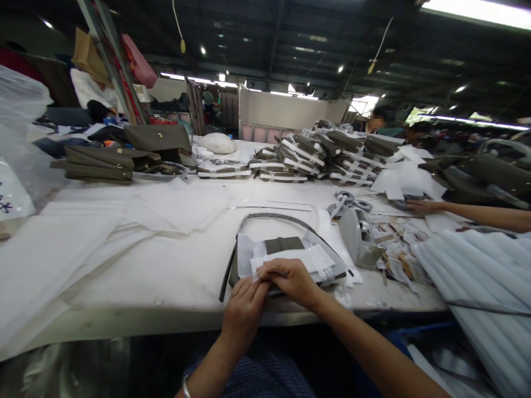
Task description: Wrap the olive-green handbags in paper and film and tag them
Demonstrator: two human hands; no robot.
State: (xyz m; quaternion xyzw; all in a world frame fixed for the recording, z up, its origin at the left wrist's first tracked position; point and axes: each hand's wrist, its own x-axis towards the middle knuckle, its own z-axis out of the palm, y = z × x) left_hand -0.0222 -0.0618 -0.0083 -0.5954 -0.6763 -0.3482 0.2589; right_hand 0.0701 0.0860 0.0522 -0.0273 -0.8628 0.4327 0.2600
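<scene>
An olive-green handbag (284,244) lies on the white table (182,271) right in front of me, its handle (282,216) arching away from me and wrapped in grey film. White foam sheet (298,261) covers much of the bag's front. My left hand (245,304) is at the bag's near edge, fingers pressed together on the white sheet. Beside it, my right hand (290,279) has its fingers bent over the same sheet, touching the left fingertips. What exactly lies beneath the fingertips is hidden.
Wrapped bags (327,149) are piled at the back, and unwrapped olive bags (116,157) sit back left. Flat white sheets (83,237) cover the left side. A tape dispenser (359,235) stands right of my bag, near foam rolls (477,265). A co-worker's hand (425,207) reaches in from the right.
</scene>
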